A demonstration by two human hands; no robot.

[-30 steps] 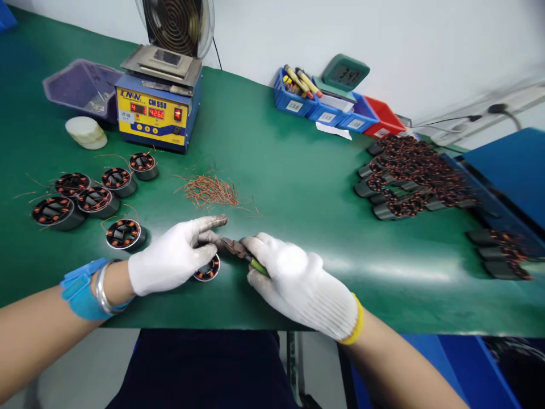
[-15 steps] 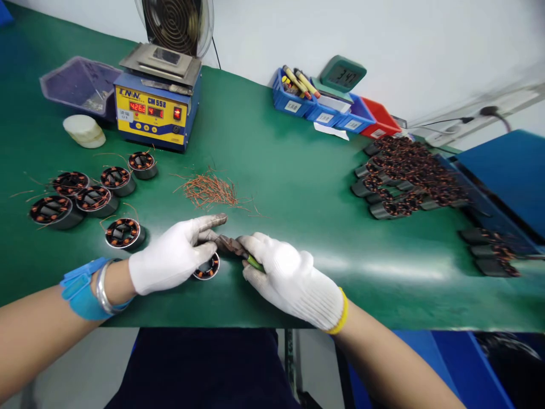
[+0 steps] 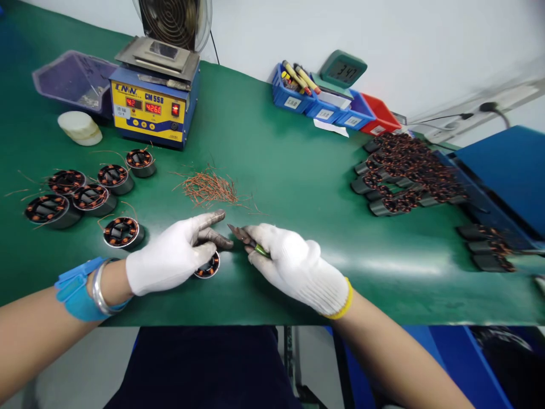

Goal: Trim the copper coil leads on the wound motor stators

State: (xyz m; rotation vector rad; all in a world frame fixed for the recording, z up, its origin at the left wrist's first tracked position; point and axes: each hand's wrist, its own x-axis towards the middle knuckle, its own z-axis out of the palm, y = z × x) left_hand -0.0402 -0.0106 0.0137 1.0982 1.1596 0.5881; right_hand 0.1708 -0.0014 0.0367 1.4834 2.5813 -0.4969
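Both my hands wear white gloves near the front edge of the green mat point(image 3: 298, 170). My left hand point(image 3: 174, 253) presses down on a small wound stator point(image 3: 208, 267), fingers curled over its top with the index finger stretched forward. My right hand point(image 3: 293, 264) is closed on green-handled cutters point(image 3: 247, 240), whose dark tips point left, just apart from my left fingertips. A pile of cut copper wire ends point(image 3: 208, 188) lies just beyond my hands.
Several wound stators point(image 3: 80, 193) sit at the left. A yellow and blue solder pot point(image 3: 151, 105) stands behind them with a fan. At the right lies a heap of dark stators point(image 3: 404, 173). Blue and red bins point(image 3: 332, 105) line the wall.
The cutters have drawn back to the right, away from my left fingertips. My left hand stays on the stator.
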